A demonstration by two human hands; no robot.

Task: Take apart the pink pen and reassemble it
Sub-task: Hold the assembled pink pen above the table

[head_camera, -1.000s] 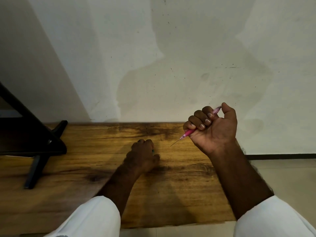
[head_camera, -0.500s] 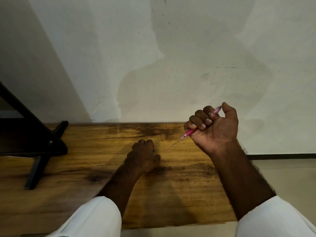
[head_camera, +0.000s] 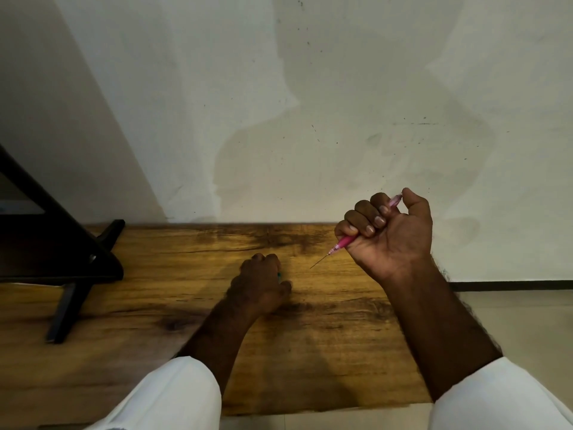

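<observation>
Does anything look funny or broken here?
The pink pen in the right hand looks odd: a thin bare point sticks out of its lower end, as if its tip cover is off. Nothing else stands out.

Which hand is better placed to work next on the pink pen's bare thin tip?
Left, probably. The right hand is busy, fisted round the slim pink pen, whose thin tip points down toward the left hand. That hand rests curled on the wooden table, close to the tip.
</observation>
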